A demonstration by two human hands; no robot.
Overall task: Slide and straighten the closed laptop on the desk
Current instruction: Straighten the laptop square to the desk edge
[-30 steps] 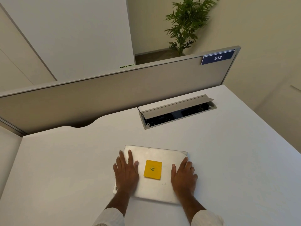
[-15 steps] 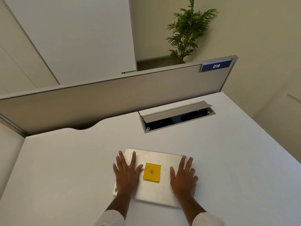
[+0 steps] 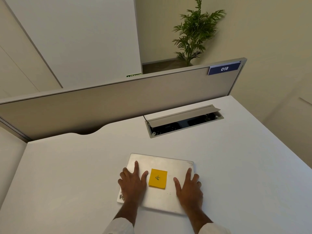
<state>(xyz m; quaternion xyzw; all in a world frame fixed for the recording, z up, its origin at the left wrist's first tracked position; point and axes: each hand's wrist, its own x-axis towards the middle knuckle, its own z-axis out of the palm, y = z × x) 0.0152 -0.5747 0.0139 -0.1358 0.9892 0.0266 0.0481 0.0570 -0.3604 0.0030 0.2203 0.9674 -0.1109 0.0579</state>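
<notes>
A closed silver laptop [image 3: 160, 163] lies on the white desk [image 3: 76, 166], near its front edge and turned slightly askew. A yellow sticky note [image 3: 158, 178] with a handwritten mark sits in the middle of the lid. My left hand [image 3: 133, 183] presses flat on the left part of the lid, fingers spread, little finger over the left edge. My right hand [image 3: 189, 188] lies flat on the right part, outer fingers reaching past the right edge. Neither hand grips anything. White sleeves cover both wrists.
A cable box [image 3: 184, 121] with its flap raised is sunk into the desk behind the laptop. A grey partition [image 3: 118, 102] with a blue "018" label [image 3: 224, 69] bounds the desk's far edge. A potted plant [image 3: 194, 31] stands beyond it.
Both hands stay flat on the lid, fingers spread a little wider. The laptop has shifted very little. The view has tilted slightly.
</notes>
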